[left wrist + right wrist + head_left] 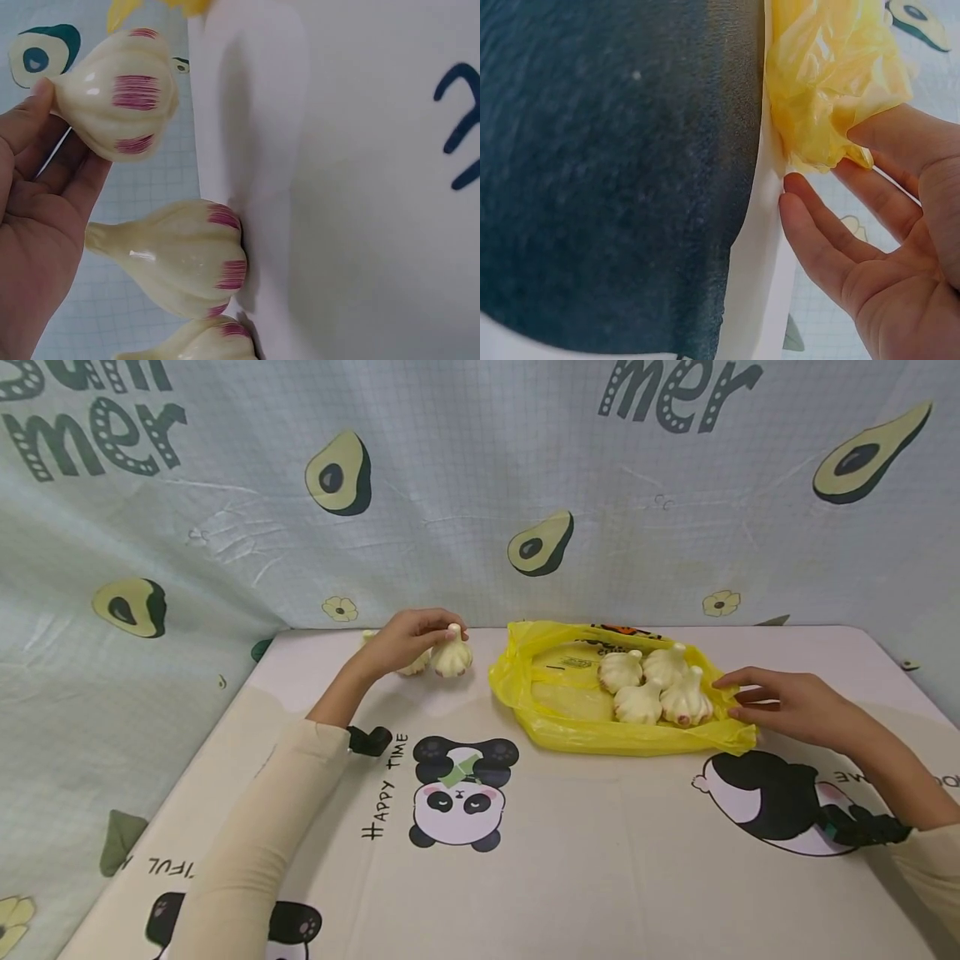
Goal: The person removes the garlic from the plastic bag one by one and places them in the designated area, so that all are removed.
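Between thumb and fingertips, my left hand [408, 639] holds a garlic bulb [452, 657] by its stem. In the left wrist view this bulb [124, 94] is raised a little off the table, its purple-streaked base facing the camera. Two more garlic bulbs [176, 259] sit in a row beside it, partly hidden behind the hand in the head view. My right hand [798, 706] pinches the right end of a yellow plastic bag [577, 739], thumb on one side and index finger on the other. The bag lies with its mouth spread wide, and several garlic bulbs [637, 702] rest in its right half.
A pale tablecloth [555, 860] printed with pandas and lettering covers the table. Along the table's back edge hangs a light curtain [450, 460] with avocado prints, close behind the bag and the left hand.
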Demonstrator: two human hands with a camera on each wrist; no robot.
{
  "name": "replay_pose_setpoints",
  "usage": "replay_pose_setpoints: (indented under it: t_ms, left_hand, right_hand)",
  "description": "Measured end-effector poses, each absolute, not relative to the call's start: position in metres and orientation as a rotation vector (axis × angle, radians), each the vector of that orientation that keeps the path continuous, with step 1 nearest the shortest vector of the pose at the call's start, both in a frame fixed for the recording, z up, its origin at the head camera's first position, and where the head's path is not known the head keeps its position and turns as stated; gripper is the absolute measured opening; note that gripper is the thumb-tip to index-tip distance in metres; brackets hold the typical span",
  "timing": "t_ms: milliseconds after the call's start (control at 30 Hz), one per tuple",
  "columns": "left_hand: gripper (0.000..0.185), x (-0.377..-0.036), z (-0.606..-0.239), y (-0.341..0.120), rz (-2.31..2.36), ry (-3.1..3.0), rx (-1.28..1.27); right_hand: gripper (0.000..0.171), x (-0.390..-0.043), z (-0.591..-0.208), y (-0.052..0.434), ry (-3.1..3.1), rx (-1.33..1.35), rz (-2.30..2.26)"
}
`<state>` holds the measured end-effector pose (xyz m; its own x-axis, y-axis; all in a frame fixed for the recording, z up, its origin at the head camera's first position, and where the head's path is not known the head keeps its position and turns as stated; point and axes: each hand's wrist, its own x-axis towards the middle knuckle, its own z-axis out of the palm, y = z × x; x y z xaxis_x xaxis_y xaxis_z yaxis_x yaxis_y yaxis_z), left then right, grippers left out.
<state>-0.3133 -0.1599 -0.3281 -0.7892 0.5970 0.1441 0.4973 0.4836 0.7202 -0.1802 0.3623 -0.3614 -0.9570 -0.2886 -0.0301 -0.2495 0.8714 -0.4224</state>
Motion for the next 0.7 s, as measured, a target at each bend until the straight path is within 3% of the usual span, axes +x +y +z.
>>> replay_pose_setpoints:
  t_ms: [700]
  left_hand:
    - [0.023, -0.3231, -0.3350, -0.1566, 1.193, 2.602, 0.913]
  right_hand:
    - [0.043, -0.1827, -0.3611, 0.3624, 2.926, -0.372, -0.614]
